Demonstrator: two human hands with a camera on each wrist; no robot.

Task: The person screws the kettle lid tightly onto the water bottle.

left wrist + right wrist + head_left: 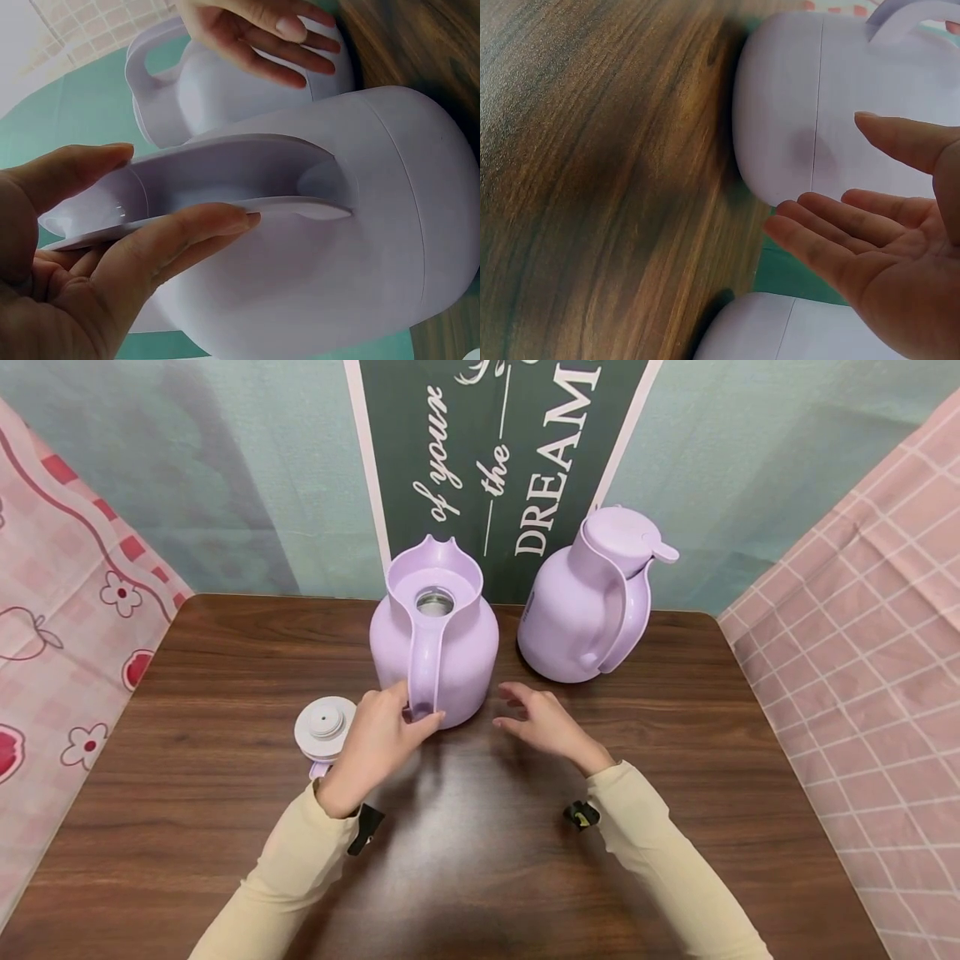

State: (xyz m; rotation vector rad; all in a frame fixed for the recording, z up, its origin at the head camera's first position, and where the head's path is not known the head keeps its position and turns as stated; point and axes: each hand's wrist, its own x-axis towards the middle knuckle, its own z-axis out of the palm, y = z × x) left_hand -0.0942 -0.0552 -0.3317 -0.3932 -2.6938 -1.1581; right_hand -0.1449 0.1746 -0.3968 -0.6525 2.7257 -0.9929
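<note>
An uncapped lavender thermos jug (472, 652) stands upright toward the back of the table, its round mouth (435, 602) facing up. My left hand (378, 735) pinches the lower part of its handle (425, 664), thumb on one side and fingers on the other. Right of this jug, my right hand (547, 724) is held with fingers extended and thumb apart, nothing in it. The right wrist view shows its fingertips (787, 217) near the jug's lower body. Beside the left hand lies a stopper lid (325, 727), white underside up, partly hidden by that hand.
A second lavender jug (562, 618) with its lid on stands at the back right. Behind the wooden table (480, 860) hangs a green curtain (300, 485) with a lettered panel. Pink checked cloth (885, 635) borders the right side.
</note>
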